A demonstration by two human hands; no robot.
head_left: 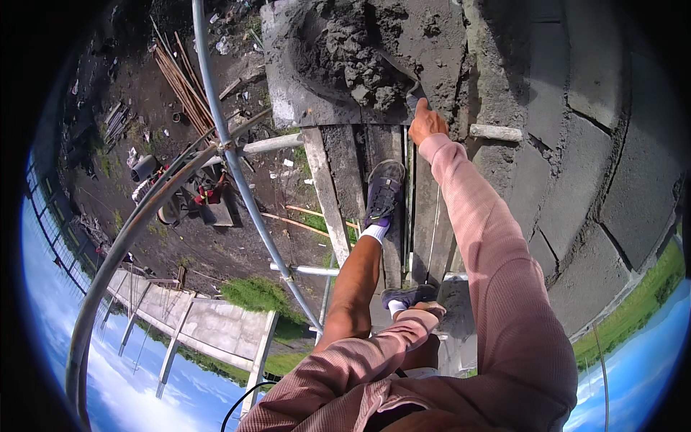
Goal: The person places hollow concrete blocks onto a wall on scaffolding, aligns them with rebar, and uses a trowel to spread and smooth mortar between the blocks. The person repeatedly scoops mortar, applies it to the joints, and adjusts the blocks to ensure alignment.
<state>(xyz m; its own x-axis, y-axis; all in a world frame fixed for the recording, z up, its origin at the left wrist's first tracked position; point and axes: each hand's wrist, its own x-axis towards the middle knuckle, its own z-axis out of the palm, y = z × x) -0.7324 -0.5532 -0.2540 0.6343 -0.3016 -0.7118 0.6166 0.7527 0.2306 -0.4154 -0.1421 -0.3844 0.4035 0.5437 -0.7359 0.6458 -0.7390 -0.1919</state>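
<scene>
While the right hand (pixel 427 124) grips a trowel (pixel 414 93), the left hand (pixel 431 308) is too obscured to judge.

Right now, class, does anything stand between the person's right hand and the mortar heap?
Just the trowel the right hand grips, its far end at the mortar heap; nothing else visible blocks the way.

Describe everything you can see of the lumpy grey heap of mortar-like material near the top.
The lumpy dark-grey heap of mortar-like material looks damp, with rough clods mounded over a smoother, smeared fringe. It lies loose on a flat, pale-grey board and runs up to the picture's upper edge. At its right side is a grey trowel-like hand tool, gripped in the right hand; how deep its blade sits in the heap, I can't tell.
</scene>
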